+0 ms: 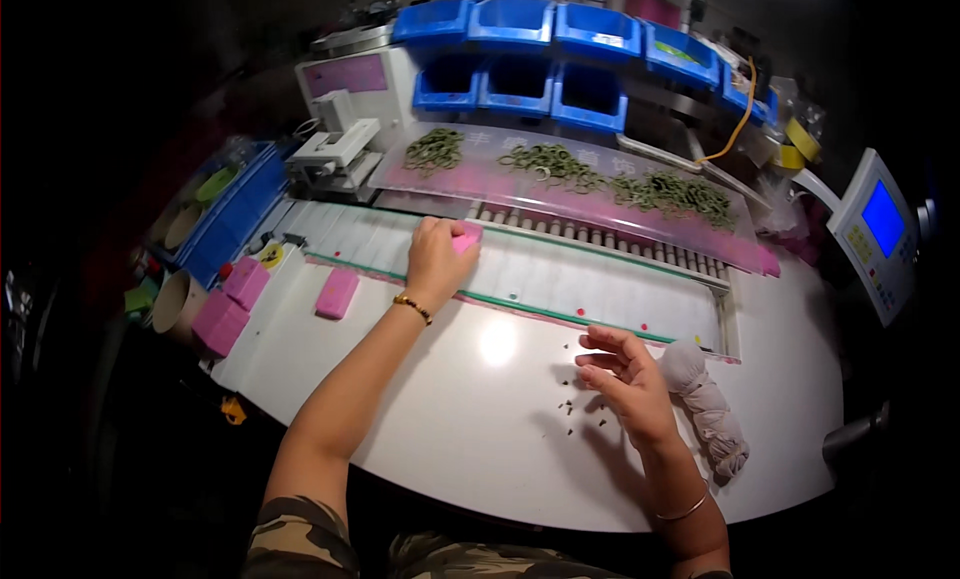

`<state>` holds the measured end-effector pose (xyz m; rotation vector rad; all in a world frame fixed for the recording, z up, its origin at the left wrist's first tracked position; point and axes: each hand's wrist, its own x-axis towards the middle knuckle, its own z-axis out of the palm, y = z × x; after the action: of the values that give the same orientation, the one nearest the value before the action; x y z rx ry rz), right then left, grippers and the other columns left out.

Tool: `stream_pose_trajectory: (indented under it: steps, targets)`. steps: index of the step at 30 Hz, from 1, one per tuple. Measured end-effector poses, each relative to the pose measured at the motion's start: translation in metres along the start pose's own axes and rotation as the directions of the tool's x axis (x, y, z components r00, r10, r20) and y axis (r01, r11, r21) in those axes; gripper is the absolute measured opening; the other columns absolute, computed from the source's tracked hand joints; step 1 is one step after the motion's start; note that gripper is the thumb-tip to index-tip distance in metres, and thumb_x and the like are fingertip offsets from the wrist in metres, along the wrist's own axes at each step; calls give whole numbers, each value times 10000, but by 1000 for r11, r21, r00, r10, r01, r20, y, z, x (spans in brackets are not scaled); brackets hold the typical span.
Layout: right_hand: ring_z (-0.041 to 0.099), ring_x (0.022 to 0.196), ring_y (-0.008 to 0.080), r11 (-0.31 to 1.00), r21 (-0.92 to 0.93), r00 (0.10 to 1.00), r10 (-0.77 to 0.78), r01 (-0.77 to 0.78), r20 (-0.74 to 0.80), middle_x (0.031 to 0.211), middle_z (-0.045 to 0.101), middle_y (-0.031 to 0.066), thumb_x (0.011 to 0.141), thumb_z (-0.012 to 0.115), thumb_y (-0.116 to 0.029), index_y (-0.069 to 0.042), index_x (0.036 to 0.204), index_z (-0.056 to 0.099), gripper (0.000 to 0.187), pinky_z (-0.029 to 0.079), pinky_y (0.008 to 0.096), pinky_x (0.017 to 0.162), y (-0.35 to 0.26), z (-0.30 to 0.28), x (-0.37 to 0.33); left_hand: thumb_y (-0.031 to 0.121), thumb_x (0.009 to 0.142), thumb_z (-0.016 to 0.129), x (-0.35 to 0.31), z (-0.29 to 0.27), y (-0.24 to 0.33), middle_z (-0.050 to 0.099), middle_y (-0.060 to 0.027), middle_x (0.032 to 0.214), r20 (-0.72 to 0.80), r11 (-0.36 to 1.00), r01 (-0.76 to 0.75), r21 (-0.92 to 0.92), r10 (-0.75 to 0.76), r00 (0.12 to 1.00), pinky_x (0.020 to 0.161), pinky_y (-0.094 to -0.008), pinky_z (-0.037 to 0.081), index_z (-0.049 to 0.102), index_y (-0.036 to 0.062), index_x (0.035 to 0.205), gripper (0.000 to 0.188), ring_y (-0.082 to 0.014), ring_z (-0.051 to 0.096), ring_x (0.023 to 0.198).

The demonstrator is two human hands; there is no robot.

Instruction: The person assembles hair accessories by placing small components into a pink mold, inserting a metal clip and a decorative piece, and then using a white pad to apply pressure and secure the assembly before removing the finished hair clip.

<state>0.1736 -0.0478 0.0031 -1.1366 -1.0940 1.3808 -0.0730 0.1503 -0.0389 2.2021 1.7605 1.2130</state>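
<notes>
Your left hand (440, 261) is clamped on a small pink block (467, 237), over the long white strip with green edges (550, 279). Your right hand (625, 384) has its fingers apart. Heaps of olive-green small pieces (432, 151) lie on the translucent tray (480, 176), so much seems left.

White table (440, 419) fills the centre, near edge bowing across the lower frame. Bright glare (496, 341) on its top, mid-frame. Blue bins (511, 21) in two tiers along the top. Blue crate (240, 214) at left. Control panel (872, 264) at far right, screen glowing blue. Surroundings dim, blackest toward left and right; walls and floor too dark to make out.
</notes>
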Motion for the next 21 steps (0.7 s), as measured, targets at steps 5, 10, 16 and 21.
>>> stream_pose_trajectory:
  steps: [5,10,16,21]
  targets:
    - [600,1054,155,999,-47,1000,4,-5,-20,1243,585,99,877,679,-27,-10,1287,533,436,528,260,842,3,-6,-3,343,794,780,-17,-34,-3,574,-153,1155,35,998,22,-66,-19,999,958,-414,451,631,27,1119,477,-331,537,1112]
    - [615,1044,155,997,-71,999,6,-9,-45,1233,595,88,885,679,-51,-31,1266,552,402,527,225,632,4,-11,-3,355,730,827,-45,-95,-40,493,-164,1271,-115,923,224,314,-197,974,1056,-442,366,521,74,1305,710,-344,440,1223]
    - [612,1047,161,997,-78,1000,-6,8,25,1226,600,88,884,680,-50,-25,1254,558,391,547,242,658,-2,3,-4,269,769,811,-76,-115,-69,571,-155,1095,21,904,283,319,-305,952,883,-384,509,511,21,1341,692,-254,594,1021]
    - [583,1079,166,997,-76,998,28,-23,59,1262,559,93,854,720,-60,-39,1292,508,487,555,253,636,-6,12,-5,37,809,760,-83,-93,41,503,-55,1137,593,612,524,-593,-109,798,729,-239,524,415,47,1450,728,-114,578,955]
